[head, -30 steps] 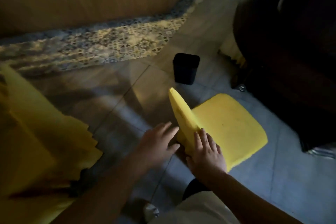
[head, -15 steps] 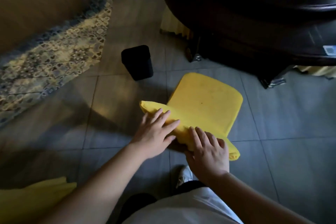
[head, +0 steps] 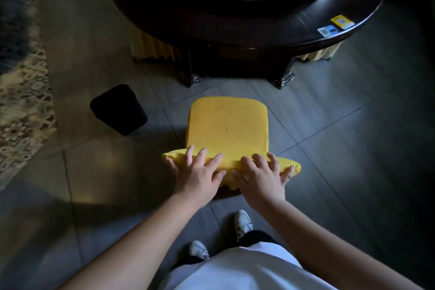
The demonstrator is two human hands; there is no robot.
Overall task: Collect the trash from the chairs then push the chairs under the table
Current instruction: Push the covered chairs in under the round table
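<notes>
A yellow-covered chair (head: 227, 125) stands on the grey tiled floor, its seat facing the dark round table (head: 294, 30). A small gap of floor separates the seat's front edge from the table's base. My left hand (head: 197, 174) and my right hand (head: 262, 178) lie side by side on top of the chair's backrest, fingers spread and draped over its upper edge. The seat is bare apart from a tiny dark speck. A black trash bin (head: 118, 109) stands on the floor to the left of the chair.
The table's carved dark feet (head: 282, 77) stand just beyond the chair. More yellow chair fabric (head: 150, 50) shows under the table at left. A patterned carpet (head: 21, 92) runs along the left edge. My shoes (head: 242, 223) are right behind the chair.
The chair has turned from sideways to square-on with the table. My hands have spread apart along the top of the backrest. The bin now lies to the chair's left.
</notes>
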